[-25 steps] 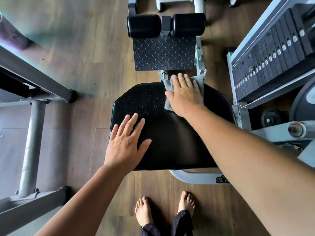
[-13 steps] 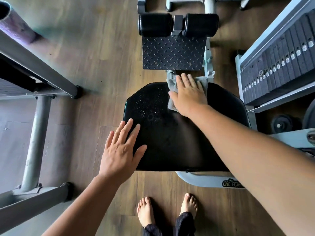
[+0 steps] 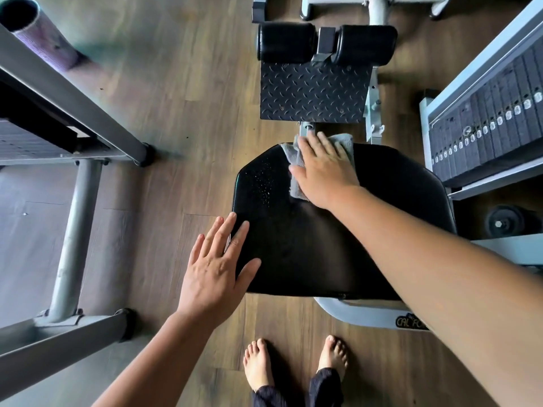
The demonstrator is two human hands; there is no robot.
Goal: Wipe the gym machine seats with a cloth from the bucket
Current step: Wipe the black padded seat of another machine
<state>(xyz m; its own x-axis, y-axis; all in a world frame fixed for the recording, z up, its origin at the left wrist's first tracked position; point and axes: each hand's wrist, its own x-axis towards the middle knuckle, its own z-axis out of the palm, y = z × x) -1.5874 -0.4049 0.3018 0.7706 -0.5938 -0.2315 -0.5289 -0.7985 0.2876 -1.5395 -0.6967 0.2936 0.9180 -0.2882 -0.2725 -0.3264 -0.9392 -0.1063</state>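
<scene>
A black padded seat (image 3: 308, 248) of a gym machine lies below me, with water droplets on its far left part. My right hand (image 3: 326, 171) presses flat on a grey cloth (image 3: 293, 160) at the seat's far edge, fingers pointing away from me. My left hand (image 3: 216, 262) is open with fingers spread, its fingertips over the seat's left edge and the palm over the floor. The bucket is not in view.
Black leg rollers (image 3: 326, 44) and a checker-plate footrest (image 3: 314, 92) sit beyond the seat. A weight stack (image 3: 487, 118) stands to the right. A grey steel frame (image 3: 76, 218) is at the left, with a rolled mat (image 3: 38, 30). My bare feet (image 3: 293, 365) stand on wooden floor.
My left hand has slid off the seat toward its left edge. My right hand with the cloth has stayed at the seat's far edge. The camera has shifted left.
</scene>
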